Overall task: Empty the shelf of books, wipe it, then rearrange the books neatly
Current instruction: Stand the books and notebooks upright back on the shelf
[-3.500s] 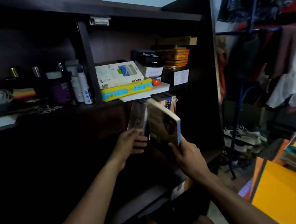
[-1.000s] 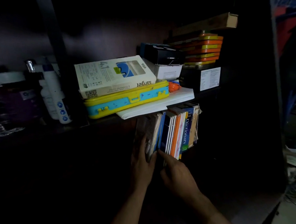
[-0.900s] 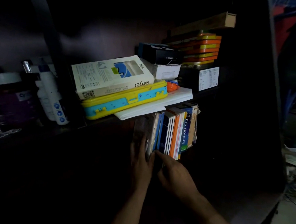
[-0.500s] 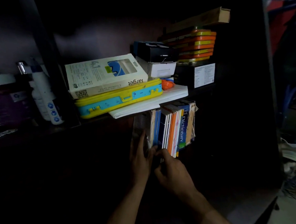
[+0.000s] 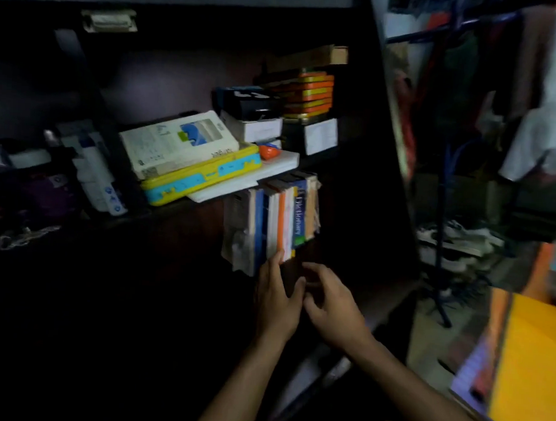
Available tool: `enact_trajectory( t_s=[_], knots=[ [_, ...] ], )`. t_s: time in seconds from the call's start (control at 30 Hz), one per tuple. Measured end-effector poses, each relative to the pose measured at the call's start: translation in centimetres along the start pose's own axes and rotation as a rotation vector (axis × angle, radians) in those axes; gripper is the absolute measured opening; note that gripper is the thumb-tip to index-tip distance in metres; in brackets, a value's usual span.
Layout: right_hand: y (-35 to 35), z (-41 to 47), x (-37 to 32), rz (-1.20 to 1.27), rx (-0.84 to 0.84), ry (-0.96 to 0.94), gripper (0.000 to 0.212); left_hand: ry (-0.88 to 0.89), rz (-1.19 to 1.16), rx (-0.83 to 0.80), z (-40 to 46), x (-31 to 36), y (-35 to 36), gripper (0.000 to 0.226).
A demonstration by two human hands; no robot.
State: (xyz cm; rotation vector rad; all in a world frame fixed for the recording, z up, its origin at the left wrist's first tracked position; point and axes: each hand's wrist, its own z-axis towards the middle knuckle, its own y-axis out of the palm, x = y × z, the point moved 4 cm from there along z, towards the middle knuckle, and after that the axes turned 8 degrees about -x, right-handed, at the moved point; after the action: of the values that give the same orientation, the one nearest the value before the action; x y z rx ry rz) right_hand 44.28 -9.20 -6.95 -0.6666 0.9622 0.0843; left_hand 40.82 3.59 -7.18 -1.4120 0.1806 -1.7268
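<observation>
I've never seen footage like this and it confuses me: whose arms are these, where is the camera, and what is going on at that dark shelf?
There is no machine here. A person wears a wide-angle camera on the head, looking forward and down, so you see that person's own two arms reaching out. There is only this one view.

The left hand reaches up with fairly straight fingers that touch the bottom of a row of upright books, one of them a blue dictionary. The right hand hovers beside it with loosely curled fingers; neither has a grip on anything.

On the shelf board above the books lie a white box on a yellow and blue case, some stacked boxes and, further left, bottles. To the right, clothes hang on a rack. The picture is dim and blurred.
</observation>
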Motion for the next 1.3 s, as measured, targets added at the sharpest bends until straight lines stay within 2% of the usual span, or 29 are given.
enact_trajectory(
  t_s=[0.1,0.17,0.3,0.43,0.57,0.67,0.77,0.87,1.0,1.13,1.23,1.3],
  knots=[
    [-6.1,-6.0,-1.3,-0.025,0.066,0.046,0.049,0.105,-0.126,-0.214,-3.9,6.2,3.6,0.031],
    [-10.6,-10.4,-1.7,-0.092,0.106,0.089,0.047,0.196,-0.133,-0.326,-6.8,11.1,6.0,0.024],
    [-19.6,-18.9,-2.1,-0.303,0.113,0.265,0.036,0.329,-0.138,-0.508,-11.8,19.6,11.2,0.032],
    [-26.6,-26.2,-1.9,-0.575,0.027,0.479,0.056,0.377,-0.161,-0.751,-16.5,25.7,15.7,0.031],
    [-32.2,-34.5,-1.9,-0.766,-0.029,0.726,0.065,0.446,-0.092,-0.995,-22.5,30.9,19.8,0.042],
    [-36.5,-39.9,-2.2,-0.866,0.048,0.878,0.072,0.480,-0.078,-1.107,-25.8,33.6,21.6,0.047],
    [-41.7,-46.0,-1.8,-0.960,0.193,1.176,0.080,0.471,-0.098,-1.207,-28.3,36.2,22.8,0.050],
    [-45.7,-51.2,-1.2,-0.805,0.321,1.405,0.091,0.396,-0.153,-1.340,-30.8,38.5,24.0,0.054],
    [-46.5,-53.7,1.0,-0.533,0.353,1.402,0.091,0.316,-0.249,-1.472,-33.5,40.4,26.2,0.037],
    [-46.6,-54.2,1.8,-0.511,0.396,1.378,0.098,0.159,-0.343,-1.423,-34.0,41.2,27.5,0.030],
    [-47.3,-54.6,1.1,-0.424,0.448,1.364,0.102,0.024,-0.360,-1.470,-34.7,41.4,28.1,0.020],
    [-47.5,-55.1,0.9,-0.406,0.442,1.386,0.099,0.006,-0.341,-1.472,-35.3,41.4,28.7,0.019]
  ],
)
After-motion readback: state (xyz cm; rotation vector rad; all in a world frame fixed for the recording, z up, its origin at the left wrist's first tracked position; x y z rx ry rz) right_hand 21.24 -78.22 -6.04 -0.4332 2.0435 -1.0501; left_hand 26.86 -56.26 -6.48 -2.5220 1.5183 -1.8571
